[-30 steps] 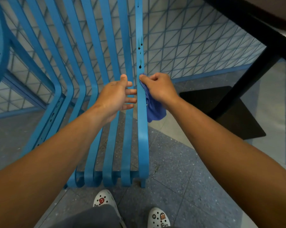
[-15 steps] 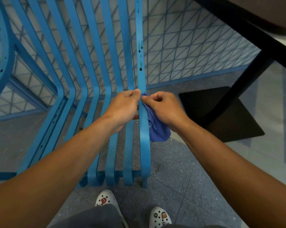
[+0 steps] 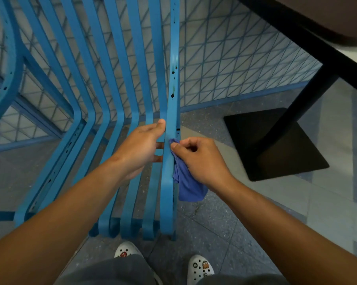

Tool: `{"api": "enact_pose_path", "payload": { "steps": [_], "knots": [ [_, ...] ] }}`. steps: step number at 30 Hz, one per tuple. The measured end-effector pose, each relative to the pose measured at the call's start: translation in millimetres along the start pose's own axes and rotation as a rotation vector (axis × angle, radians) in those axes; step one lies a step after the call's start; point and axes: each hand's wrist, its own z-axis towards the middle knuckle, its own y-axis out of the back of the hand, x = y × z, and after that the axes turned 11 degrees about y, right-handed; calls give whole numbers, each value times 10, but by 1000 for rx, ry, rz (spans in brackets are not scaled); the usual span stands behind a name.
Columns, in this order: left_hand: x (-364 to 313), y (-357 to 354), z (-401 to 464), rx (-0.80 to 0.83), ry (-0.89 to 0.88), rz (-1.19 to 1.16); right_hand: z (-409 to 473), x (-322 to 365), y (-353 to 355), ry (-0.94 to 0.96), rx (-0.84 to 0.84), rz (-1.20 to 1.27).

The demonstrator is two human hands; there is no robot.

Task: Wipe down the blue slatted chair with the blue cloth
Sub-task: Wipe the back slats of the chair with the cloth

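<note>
While the right hand (image 3: 202,161) pinches the blue cloth (image 3: 189,187) against the outer slat (image 3: 171,182) of the blue slatted chair (image 3: 103,112), approx 6 o'clock from the dark spots (image 3: 173,95), left hand (image 3: 139,149) grips that slat w/ fingers curled behind. Keep cloth wrapped on the edge, steady pressure (bracing helps), then stroke toward 12 o'clock over the spots.

Blue chair (image 3: 171,182), darker blue cloth (image 3: 189,188).
</note>
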Motion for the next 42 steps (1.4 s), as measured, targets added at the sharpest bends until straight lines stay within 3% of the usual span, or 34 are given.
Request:
{"api": "enact_pose_path", "payload": {
  "steps": [10, 16, 24, 30, 42],
  "knots": [
    [145, 65, -119, -19, -10, 43, -205, 3, 5, 53, 71, -98],
    [154, 73, -98, 29, -7, -50, 171, 5, 14, 74, 9, -217],
    [132, 35, 52, -81, -11, -39, 907, 21, 56, 81, -74, -251],
    [81, 63, 224, -80, -51, 159, 1146, 118, 124, 61, -49, -249],
    [19, 89, 301, -72, -16, 83, 934, 152, 113, 63, 53, -332]
  ]
}}
